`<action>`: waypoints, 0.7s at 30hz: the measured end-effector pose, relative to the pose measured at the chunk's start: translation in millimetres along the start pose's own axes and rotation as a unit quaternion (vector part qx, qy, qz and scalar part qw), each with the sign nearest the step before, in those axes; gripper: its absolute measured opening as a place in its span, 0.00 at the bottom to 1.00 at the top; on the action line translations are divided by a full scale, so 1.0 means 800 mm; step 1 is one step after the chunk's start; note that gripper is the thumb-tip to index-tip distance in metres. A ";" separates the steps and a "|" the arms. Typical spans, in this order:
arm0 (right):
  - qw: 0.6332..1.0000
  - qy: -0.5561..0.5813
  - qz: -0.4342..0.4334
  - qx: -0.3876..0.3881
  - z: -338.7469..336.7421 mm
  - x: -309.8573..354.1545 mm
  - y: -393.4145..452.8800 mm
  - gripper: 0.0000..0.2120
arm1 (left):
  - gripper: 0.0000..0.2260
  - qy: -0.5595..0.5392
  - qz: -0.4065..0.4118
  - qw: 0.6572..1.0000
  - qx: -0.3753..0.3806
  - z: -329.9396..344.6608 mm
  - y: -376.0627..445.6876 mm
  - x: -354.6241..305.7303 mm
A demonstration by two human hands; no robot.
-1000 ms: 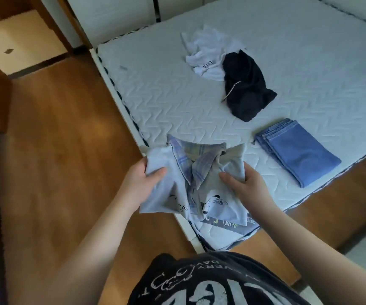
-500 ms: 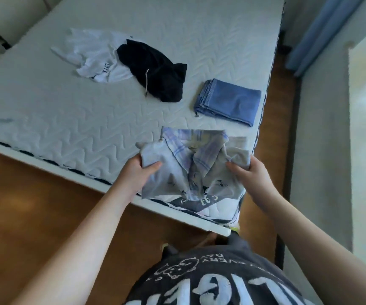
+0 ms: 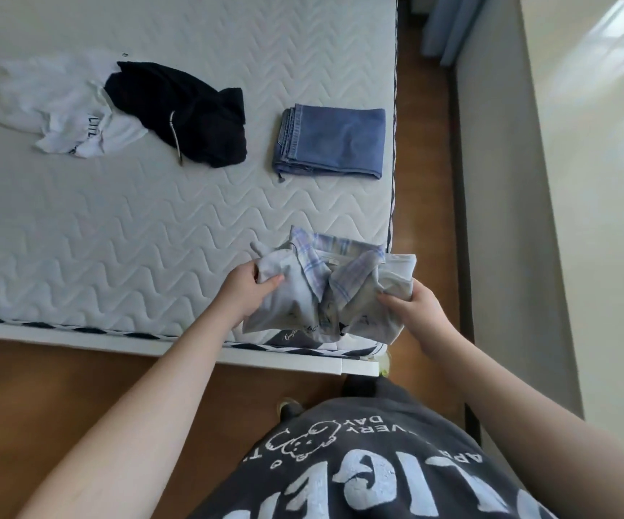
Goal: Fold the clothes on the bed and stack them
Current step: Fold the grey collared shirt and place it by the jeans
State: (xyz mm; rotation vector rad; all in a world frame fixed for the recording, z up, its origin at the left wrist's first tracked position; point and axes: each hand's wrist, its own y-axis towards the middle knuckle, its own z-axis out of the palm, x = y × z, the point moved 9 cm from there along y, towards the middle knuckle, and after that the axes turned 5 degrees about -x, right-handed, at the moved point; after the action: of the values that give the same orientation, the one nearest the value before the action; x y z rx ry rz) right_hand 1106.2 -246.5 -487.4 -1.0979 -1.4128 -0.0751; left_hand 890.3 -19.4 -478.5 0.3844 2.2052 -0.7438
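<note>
Left hand [image 3: 252, 290] and right hand [image 3: 413, 309] each pinch a side of the folded collared shirt [image 3: 325, 294] — likely keeping its folds together — above the bed [image 3: 153, 237] corner.

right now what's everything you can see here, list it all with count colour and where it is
folded jeans: one, blue, on the bed near its right edge
black garment: one, crumpled, far left part of the bed, overlapping the white one
white garment: one, crumpled, left of the black garment
collared shirt: one, pale grey with a blue plaid collar, folded, held over the bed's near right corner
bed: one, white quilted mattress
floor: brown wood, in front of and right of the bed
curtain: one, blue, top right
left hand: grips the shirt's left side
right hand: grips the shirt's right side
dark printed top: worn by the person, bottom of view
</note>
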 end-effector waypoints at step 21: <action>0.994 -0.084 0.061 -0.027 0.036 -0.099 0.260 0.11 | 0.07 0.060 -0.022 0.998 0.024 0.083 0.228 0.116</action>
State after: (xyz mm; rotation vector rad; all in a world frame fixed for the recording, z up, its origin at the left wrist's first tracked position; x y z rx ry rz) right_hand 1197.4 -159.2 -673.3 -1.2561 -1.4966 0.0677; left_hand 954.5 86.6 -654.7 0.4162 2.3171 -0.8175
